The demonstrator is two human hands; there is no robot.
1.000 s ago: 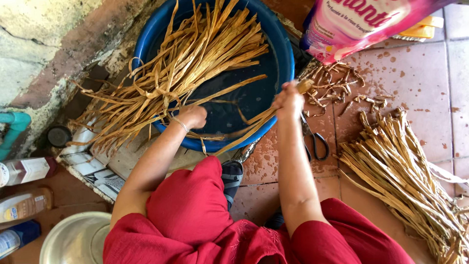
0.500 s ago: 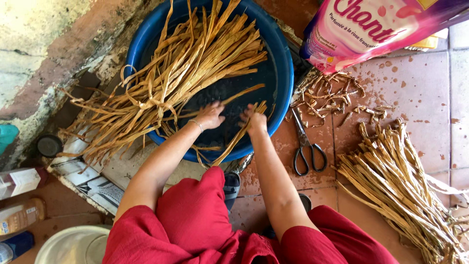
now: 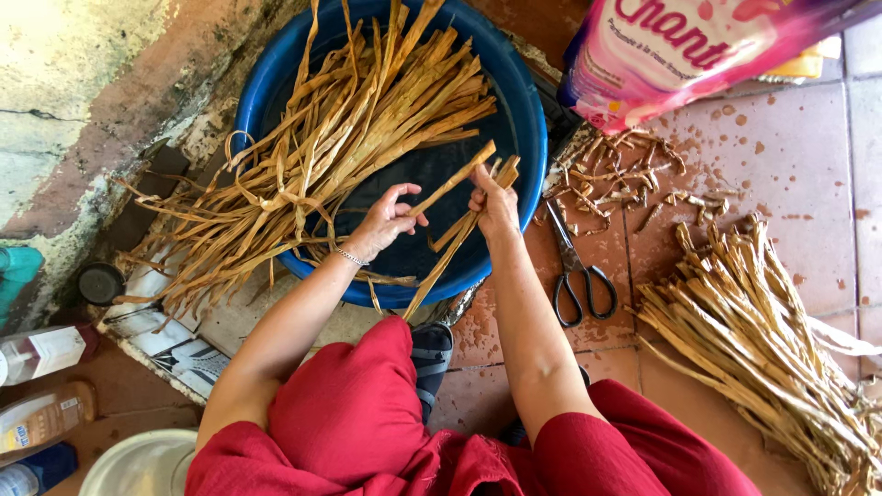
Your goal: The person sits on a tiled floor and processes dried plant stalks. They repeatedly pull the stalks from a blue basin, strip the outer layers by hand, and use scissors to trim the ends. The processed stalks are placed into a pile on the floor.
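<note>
Over a blue plastic basin (image 3: 528,101), my left hand (image 3: 386,220) pinches one tan dried leaf strip (image 3: 457,176) that slants up to the right. My right hand (image 3: 496,204) grips a small bunch of similar strips (image 3: 452,246) that hangs down toward the basin's near rim. A big bundle of dried strips (image 3: 331,147) lies across the basin and spills over its left edge. My red-clothed knees fill the bottom of the view.
Black-handled scissors (image 3: 574,276) lie on the tiled floor right of the basin, beside cut scraps (image 3: 625,174). A second pile of dried strips (image 3: 763,340) lies at right. A pink bag (image 3: 698,46) sits at the top. Bottles (image 3: 41,354) and a white bowl (image 3: 138,464) are at left.
My right hand has come in from the basin's right rim to the middle, near my left hand. Both hands have lifted slightly and now hold strips between them.
</note>
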